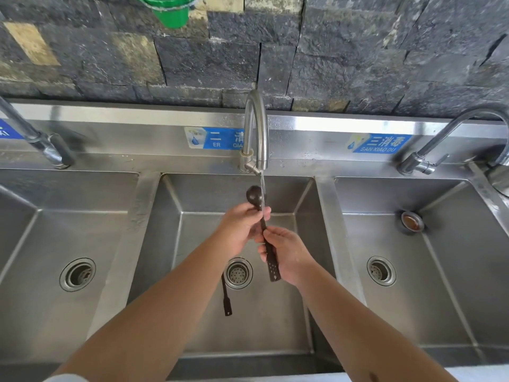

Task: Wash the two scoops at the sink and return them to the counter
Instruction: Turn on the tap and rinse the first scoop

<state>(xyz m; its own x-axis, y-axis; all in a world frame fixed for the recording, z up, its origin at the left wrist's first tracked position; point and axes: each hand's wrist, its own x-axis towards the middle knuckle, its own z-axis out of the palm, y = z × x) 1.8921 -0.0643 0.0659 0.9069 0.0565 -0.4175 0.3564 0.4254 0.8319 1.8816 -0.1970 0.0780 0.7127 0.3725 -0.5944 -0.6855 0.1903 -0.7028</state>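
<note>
scoop (254, 194) bowl under tap (256, 133) stream for rinsing | left hand (242, 224) rubs neck, right hand (286, 253) grips handle | second scoop (226, 299) waits in sink (303, 194)

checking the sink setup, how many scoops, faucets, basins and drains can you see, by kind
scoops: 2, one held, one lying in the middle basin
faucets: 3
basins: 3
drains: 3
total: 11
</note>
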